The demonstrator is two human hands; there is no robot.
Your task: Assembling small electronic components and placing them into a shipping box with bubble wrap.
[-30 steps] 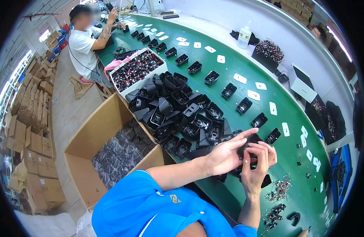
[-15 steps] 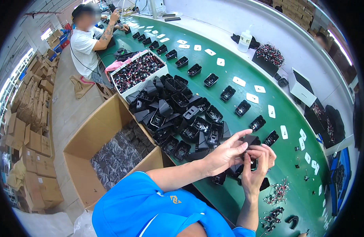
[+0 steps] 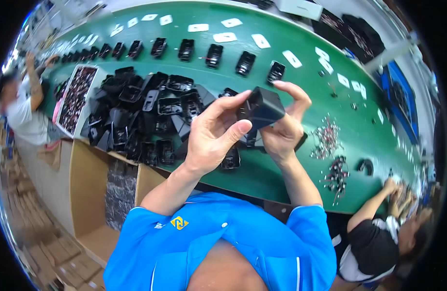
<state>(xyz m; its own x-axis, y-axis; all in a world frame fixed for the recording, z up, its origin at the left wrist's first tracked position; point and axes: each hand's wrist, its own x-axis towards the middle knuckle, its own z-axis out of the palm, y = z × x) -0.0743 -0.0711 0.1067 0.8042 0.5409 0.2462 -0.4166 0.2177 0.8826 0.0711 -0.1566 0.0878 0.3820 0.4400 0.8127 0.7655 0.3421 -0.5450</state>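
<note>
A black plastic housing [image 3: 268, 107] is held up above the green table [image 3: 301, 97], tilted, with a flat sloping face showing. My left hand [image 3: 208, 139] grips its left side between thumb and fingers. My right hand [image 3: 283, 132] holds it from below right, one finger stretched past its upper corner; some fingers are hidden behind it. To the left lies a heap of similar black housings [image 3: 177, 105]. Further back, open housings [image 3: 214, 55] stand in a curved row beside flat white plates [image 3: 225, 37]. At right are a bunch of thin-wired parts [image 3: 326, 139] and black wired pieces [image 3: 336, 175].
A curved black piece [image 3: 365, 166] lies near the right front edge. A white box [image 3: 91, 92] of wired parts and a cardboard carton [image 3: 90, 199] are at left. A blue tray [image 3: 399, 104] stands far right. Co-workers sit at both ends, one in white [image 3: 27, 114], another in black and white [image 3: 376, 247].
My view has swung to the right, bringing a second co-worker into sight. The housing has been turned in my hands, and the fingers of my right hand have spread from their pinch.
</note>
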